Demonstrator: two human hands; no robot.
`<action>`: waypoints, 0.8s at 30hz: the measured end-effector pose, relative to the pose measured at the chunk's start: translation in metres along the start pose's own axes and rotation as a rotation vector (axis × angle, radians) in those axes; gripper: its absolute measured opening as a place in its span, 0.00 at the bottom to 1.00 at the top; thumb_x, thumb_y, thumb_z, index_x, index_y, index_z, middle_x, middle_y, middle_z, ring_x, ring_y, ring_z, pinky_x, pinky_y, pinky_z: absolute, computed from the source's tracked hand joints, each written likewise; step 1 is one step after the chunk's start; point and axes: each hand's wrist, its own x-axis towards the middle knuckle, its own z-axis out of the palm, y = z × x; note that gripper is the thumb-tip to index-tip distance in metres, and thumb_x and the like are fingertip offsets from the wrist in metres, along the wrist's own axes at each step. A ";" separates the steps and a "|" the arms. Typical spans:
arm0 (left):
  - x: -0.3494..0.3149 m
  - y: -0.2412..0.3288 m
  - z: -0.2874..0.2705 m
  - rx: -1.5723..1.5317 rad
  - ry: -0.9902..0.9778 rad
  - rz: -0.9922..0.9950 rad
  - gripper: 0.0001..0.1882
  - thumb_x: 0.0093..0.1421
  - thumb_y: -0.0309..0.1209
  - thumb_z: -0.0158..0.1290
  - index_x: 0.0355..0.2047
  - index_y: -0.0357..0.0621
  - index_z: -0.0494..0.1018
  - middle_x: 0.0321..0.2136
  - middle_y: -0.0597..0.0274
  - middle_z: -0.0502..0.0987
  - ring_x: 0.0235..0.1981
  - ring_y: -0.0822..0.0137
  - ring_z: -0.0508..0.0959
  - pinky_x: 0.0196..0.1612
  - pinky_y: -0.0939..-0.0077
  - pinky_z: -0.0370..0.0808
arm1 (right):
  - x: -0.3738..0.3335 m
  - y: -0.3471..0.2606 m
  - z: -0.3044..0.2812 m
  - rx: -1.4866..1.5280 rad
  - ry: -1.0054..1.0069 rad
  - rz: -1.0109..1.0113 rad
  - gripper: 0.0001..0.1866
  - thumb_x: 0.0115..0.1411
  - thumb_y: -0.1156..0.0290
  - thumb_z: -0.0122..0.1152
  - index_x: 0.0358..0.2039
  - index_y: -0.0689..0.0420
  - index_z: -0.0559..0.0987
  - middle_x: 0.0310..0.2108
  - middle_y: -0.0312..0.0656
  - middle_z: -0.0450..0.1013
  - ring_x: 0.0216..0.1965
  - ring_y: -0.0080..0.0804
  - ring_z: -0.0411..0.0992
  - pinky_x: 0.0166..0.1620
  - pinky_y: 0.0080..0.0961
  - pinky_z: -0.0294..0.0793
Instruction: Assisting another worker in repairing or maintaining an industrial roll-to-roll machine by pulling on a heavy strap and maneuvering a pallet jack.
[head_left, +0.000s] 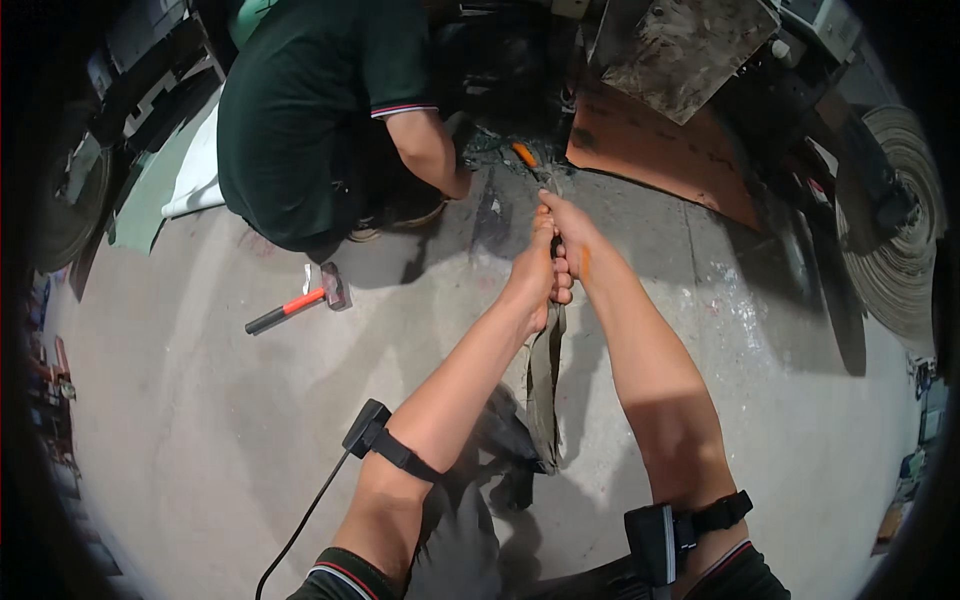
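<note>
Both my arms reach forward with the fists close together. My left hand (pixel 535 265) is closed around a long grey-green strip (pixel 543 390), apparently cloth or webbing. My right hand (pixel 570 235) grips the same strip, beside and slightly farther out than the left. One end hangs down toward my legs; the other stretches ahead past my hands to the dark area at the machine's base. Near that far part lies an orange-handled tool (pixel 524 154), its working end unclear. A hammer (pixel 300 303) with a red and black handle rests on the floor to the left.
A crouching co-worker (pixel 310 130) in dark green is at the front left, one arm reaching low. An orange-brown board (pixel 660 160) and a stained metal plate (pixel 690 50) stand ahead right. A large grey roll (pixel 895 230) is at right; white sheeting (pixel 197 170) lies left.
</note>
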 end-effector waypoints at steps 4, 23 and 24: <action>-0.001 0.002 -0.004 0.020 0.005 0.036 0.18 0.60 0.50 0.38 0.22 0.50 0.56 0.13 0.76 0.55 0.12 0.80 0.53 0.14 0.86 0.50 | -0.006 0.001 0.009 -0.023 0.030 0.015 0.15 0.57 0.52 0.44 0.18 0.44 0.64 0.13 0.22 0.57 0.16 0.16 0.47 0.20 0.19 0.46; -0.005 0.001 -0.002 -0.032 0.030 -0.015 0.17 0.61 0.47 0.39 0.22 0.51 0.57 0.13 0.77 0.54 0.12 0.82 0.51 0.14 0.87 0.46 | -0.015 0.002 0.013 0.073 0.020 0.006 0.15 0.58 0.53 0.47 0.20 0.47 0.63 0.12 0.22 0.56 0.12 0.12 0.51 0.15 0.15 0.44; -0.006 0.001 -0.003 -0.031 0.028 -0.016 0.17 0.61 0.47 0.39 0.22 0.51 0.57 0.13 0.77 0.54 0.12 0.82 0.51 0.14 0.87 0.46 | -0.014 0.003 0.013 0.091 0.015 0.011 0.15 0.57 0.52 0.47 0.21 0.46 0.64 0.12 0.21 0.56 0.12 0.12 0.50 0.15 0.15 0.43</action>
